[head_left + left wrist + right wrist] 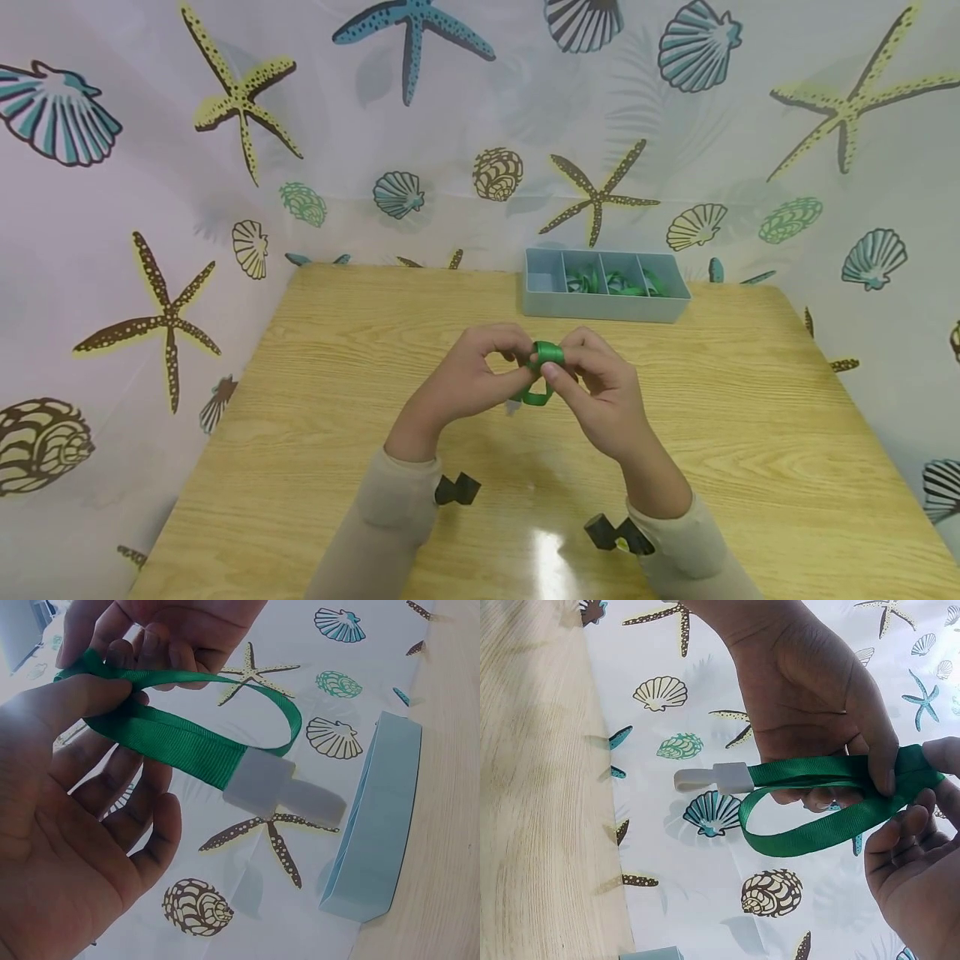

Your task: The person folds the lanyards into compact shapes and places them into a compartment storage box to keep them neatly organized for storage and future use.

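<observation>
Both hands hold a green ribbed lanyard [550,352] above the middle of the table. My left hand [480,375] pinches the folded strap between thumb and fingers. Close beside it, my right hand [603,387] grips the band where it wraps over at the top. One loop of strap hangs below the fingers in the head view. A white plastic clip [259,782] is fixed at the strap's end, sticking out past the left hand; the right wrist view shows the clip [733,778] too. Fingers partly hide where the layers of strap cross.
A light blue divided box [607,307] stands at the back of the wooden table [360,333]. Green straps lie in several of its compartments; its leftmost one shows bare. A white curtain [450,125] printed with shells and starfish surrounds the table's back and sides.
</observation>
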Available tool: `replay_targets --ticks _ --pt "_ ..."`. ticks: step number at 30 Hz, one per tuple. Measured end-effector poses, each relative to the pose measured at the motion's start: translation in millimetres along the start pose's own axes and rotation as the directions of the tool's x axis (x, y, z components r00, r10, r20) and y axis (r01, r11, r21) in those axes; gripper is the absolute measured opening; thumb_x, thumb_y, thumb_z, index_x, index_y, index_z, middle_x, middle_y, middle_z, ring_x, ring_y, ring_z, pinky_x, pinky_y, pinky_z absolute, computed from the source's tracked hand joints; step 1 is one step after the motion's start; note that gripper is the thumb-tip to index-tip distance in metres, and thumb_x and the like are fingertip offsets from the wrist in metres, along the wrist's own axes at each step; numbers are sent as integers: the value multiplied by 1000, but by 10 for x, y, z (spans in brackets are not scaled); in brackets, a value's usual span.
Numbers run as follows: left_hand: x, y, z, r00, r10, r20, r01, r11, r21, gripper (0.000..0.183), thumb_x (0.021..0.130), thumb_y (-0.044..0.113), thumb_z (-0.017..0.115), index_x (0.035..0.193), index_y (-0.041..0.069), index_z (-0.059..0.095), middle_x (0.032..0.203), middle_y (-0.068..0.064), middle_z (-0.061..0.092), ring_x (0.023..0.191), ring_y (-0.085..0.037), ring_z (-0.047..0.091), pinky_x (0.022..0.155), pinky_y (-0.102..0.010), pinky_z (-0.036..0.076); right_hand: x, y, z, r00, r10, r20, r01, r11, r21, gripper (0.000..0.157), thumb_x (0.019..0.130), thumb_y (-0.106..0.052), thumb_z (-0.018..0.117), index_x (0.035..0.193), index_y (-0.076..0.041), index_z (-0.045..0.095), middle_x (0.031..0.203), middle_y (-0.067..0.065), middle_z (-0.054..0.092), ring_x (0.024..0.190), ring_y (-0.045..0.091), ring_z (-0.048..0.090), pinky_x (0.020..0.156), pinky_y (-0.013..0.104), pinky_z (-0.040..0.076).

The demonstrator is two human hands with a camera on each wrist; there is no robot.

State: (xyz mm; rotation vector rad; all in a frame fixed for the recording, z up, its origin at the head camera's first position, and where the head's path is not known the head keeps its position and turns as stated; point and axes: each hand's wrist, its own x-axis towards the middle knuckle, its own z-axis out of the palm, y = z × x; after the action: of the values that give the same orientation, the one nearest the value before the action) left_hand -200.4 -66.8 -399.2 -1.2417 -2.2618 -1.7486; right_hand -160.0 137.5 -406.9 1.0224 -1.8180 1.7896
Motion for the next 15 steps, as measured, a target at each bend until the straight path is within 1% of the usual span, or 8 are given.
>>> replay_targets --ticks 6,11,15 --pt "-2 -10 19 1000 2 16 -2 1000 -21 9 100 9 72 93 13 77 90 0 71 84 -15 63 83 -32 56 -6 -2 1 1000 -5 -2 5 1000 15 10 101 6 66 105 7 76 91 4 55 80 14 47 69 23 45" --pt "1 -28 33 1000 -9 20 9 1000 -20 7 99 11 75 94 16 77 92 2 72 85 -14 64 84 -33 56 -14 -12 1 1000 -6 -3 6 1000 4 10 101 4 66 103 8 75 89 5 54 79 13 46 69 23 44" --pt "6 -33 42 999 -22 29 23 1000 -12 9 97 10 77 94 19 77 92 4 73 85 -13 66 85 -33 56 -12 -18 0 1000 -10 -15 10 1000 1 10 100 4 69 104 8 77 89 4 56 78 13 45 66 24 41"
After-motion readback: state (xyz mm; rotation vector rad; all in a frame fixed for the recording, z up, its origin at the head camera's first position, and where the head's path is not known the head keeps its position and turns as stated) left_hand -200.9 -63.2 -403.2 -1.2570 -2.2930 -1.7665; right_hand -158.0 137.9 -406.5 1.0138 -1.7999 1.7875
